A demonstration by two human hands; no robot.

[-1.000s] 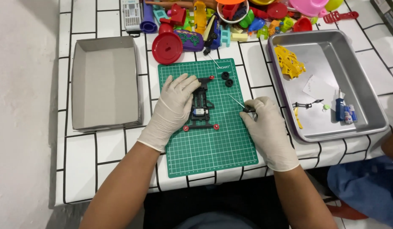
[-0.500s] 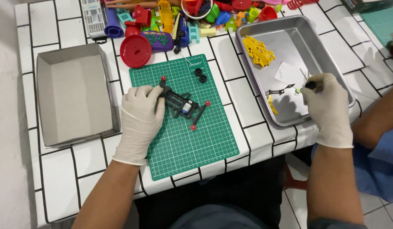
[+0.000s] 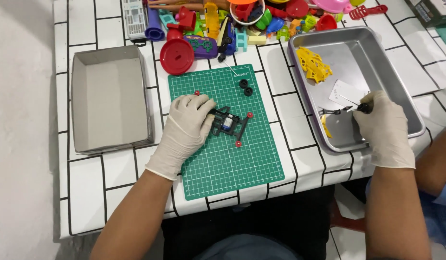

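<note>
Our gloved left hand (image 3: 187, 126) presses flat, fingers spread, on the small black toy-car chassis with red rollers (image 3: 229, 123), pinning it near the middle of the green gridded cutting mat (image 3: 232, 168). Our gloved right hand (image 3: 384, 127) is curled shut around a thin dark-handled tool (image 3: 358, 108), its tip over small dark parts (image 3: 331, 111) lying near the front of the bare metal tray (image 3: 406, 108) at the table's right edge.

To do this well, we judge that the left palm should keep steady, even pressure so the chassis does not skid on the mat, while the right hand lowers the tool tip slowly, picking out one small piece rather than scattering the rest.

A yellow plastic frame (image 3: 314, 65) sits at the tray's back. Two small black wheels (image 3: 246, 86) lie near the mat's far edge, and a red round lid (image 3: 177, 56) lies just beyond its far left corner. An empty grey cardboard box (image 3: 109, 98) lies along the table's left edge, and a heap of bright plastic toys (image 3: 242, 21) crowds the far edge. The tray's raised rim stands between the parts and the mat.
</note>
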